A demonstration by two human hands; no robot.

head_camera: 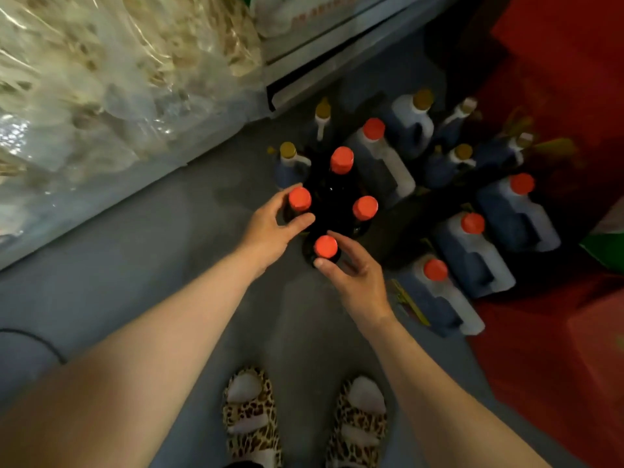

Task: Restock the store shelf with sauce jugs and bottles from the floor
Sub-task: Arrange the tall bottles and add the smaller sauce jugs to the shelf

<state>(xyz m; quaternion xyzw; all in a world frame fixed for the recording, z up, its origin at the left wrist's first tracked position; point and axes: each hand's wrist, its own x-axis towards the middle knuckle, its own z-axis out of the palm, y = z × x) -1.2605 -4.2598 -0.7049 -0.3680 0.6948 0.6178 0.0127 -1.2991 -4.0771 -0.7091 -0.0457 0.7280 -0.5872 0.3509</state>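
Several dark sauce bottles with red caps stand in a tight cluster on the grey floor. My left hand [270, 231] curls around the neck of the left bottle [299, 199], thumb and fingers on either side just below its cap. My right hand [358, 282] wraps the neck of the nearest bottle [326, 247], thumb under the cap. Two more dark bottles [341, 159] [365, 207] stand untouched behind. White-handled jugs with red caps [472, 222] line up to the right. Smaller jugs with yellow caps [288, 150] sit further back.
The low metal store shelf [320, 45] runs across the top. Large clear plastic bags of dried goods [101, 96] fill the left. Red cartons [557, 79] wall off the right side. My feet in leopard slippers [251, 417] stand on the bare floor below the bottles.
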